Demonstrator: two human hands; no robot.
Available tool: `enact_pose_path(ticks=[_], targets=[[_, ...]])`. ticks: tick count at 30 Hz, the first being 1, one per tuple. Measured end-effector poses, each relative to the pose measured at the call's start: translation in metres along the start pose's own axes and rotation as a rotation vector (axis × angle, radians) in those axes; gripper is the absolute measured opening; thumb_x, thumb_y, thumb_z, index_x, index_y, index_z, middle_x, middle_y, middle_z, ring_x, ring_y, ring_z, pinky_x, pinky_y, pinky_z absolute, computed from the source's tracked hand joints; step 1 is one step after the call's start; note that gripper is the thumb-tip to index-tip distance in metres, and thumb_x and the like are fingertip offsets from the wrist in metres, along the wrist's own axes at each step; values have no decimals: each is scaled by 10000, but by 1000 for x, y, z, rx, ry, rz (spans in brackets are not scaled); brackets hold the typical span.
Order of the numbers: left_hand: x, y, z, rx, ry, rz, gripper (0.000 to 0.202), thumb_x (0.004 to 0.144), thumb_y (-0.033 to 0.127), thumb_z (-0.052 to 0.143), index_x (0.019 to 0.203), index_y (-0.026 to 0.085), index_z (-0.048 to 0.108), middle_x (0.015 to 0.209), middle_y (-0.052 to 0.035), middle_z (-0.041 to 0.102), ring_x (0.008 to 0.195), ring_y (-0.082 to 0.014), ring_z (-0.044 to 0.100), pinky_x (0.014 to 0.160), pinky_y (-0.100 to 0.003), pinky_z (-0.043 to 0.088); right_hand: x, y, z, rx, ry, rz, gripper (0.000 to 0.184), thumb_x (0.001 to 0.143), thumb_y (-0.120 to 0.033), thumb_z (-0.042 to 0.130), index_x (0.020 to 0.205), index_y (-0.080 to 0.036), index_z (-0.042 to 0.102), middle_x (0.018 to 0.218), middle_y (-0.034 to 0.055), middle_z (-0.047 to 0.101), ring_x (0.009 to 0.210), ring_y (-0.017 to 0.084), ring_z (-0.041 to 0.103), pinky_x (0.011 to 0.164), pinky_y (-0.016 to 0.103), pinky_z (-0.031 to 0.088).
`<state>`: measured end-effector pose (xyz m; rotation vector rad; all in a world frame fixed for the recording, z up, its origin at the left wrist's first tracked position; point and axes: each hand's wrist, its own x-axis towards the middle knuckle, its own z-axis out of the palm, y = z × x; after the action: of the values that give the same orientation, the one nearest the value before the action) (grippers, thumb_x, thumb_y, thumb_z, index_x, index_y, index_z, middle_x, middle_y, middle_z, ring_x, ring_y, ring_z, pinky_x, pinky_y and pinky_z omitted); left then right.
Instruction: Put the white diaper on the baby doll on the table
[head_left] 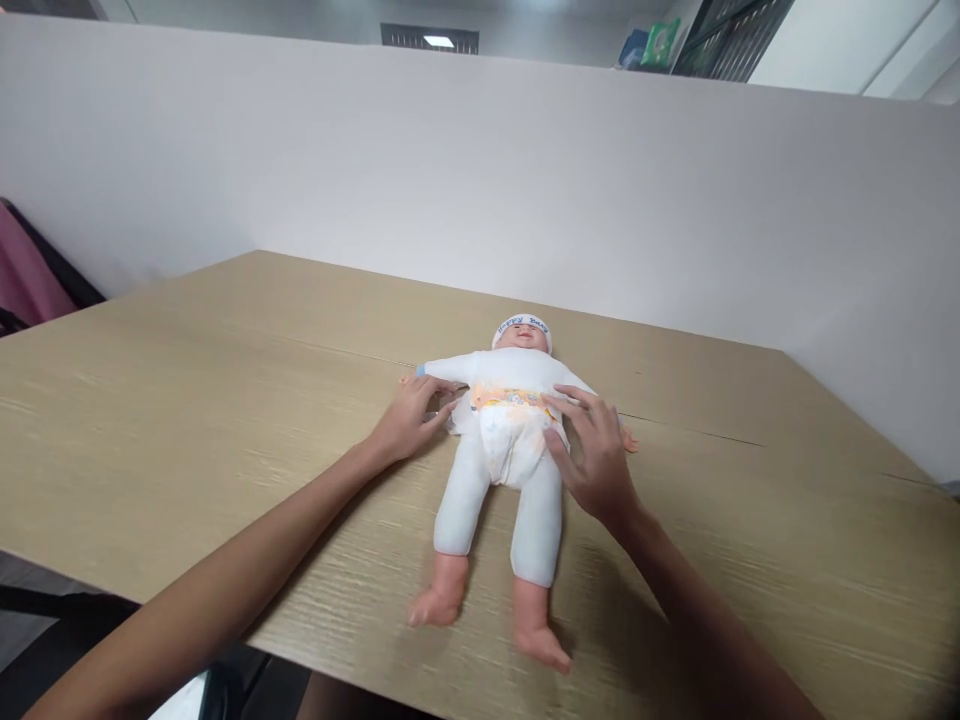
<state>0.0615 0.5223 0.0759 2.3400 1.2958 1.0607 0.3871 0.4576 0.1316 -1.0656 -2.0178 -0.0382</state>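
Observation:
A baby doll (465,500) in a white suit and a lettered white cap (523,325) lies on its back, feet toward me. Around its hips is a white diaper (511,445) with an orange printed waistband (517,398). My left hand (411,418) is beside the diaper's left side, thumb and fingers apart, fingertips at a thin white side flap (460,416). My right hand (600,455) reaches over the right side of the diaper, its fingers spread and the fingertips at the waistband's end. Whether either hand presses on the diaper is hard to see.
The doll lies on a wooden table (225,400) with a thin seam across it. A white partition (465,180) rises behind the table. Something pink (30,265) is at the far left. A green package (661,44) shows beyond the partition.

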Motion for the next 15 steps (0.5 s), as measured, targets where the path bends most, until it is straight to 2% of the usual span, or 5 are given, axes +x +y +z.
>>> enact_pose_path(ticks=[3, 6, 10, 13, 15], targets=[[-4, 0, 3, 253, -34, -69, 278, 1030, 425, 595, 1186, 200, 642, 1259, -170, 710, 1251, -396, 612, 1113, -577, 454, 31, -21, -1, 33, -52, -15, 273, 1102, -364, 588, 1310, -241, 714, 1239, 116, 710, 1182, 303, 672, 1066, 485, 532], [-8, 4, 4, 377, -72, -148, 291, 1016, 467, 587, 1098, 191, 627, 1217, -207, 691, 1247, -440, 595, 1053, -585, 467, 58, -39, 8, 2, -237, -18, 188, 1093, -370, 610, 1167, -235, 716, 1113, 88, 706, 1060, 276, 666, 987, 435, 527], [-7, 6, -2, 239, -95, -286, 243, 977, 456, 602, 945, 215, 608, 1088, -184, 716, 1175, -433, 625, 1028, -563, 449, 77, -53, 26, -100, -387, 97, 183, 1032, -397, 713, 1115, -234, 714, 1088, 70, 703, 1044, 275, 654, 950, 409, 502], [-3, 2, -9, 80, -94, -403, 282, 961, 477, 582, 824, 230, 585, 862, -103, 691, 928, -350, 662, 894, -468, 473, 80, -55, 35, -138, -408, 199, 225, 974, -424, 779, 1098, -246, 720, 1034, 53, 701, 1010, 276, 655, 879, 384, 483], [1, 0, -14, 18, -89, -436, 368, 997, 521, 503, 775, 234, 566, 780, -59, 650, 788, -279, 632, 780, -393, 465, 81, -55, 38, -142, -423, 238, 238, 951, -426, 796, 1099, -256, 721, 1038, 48, 707, 1009, 274, 662, 860, 374, 474]])
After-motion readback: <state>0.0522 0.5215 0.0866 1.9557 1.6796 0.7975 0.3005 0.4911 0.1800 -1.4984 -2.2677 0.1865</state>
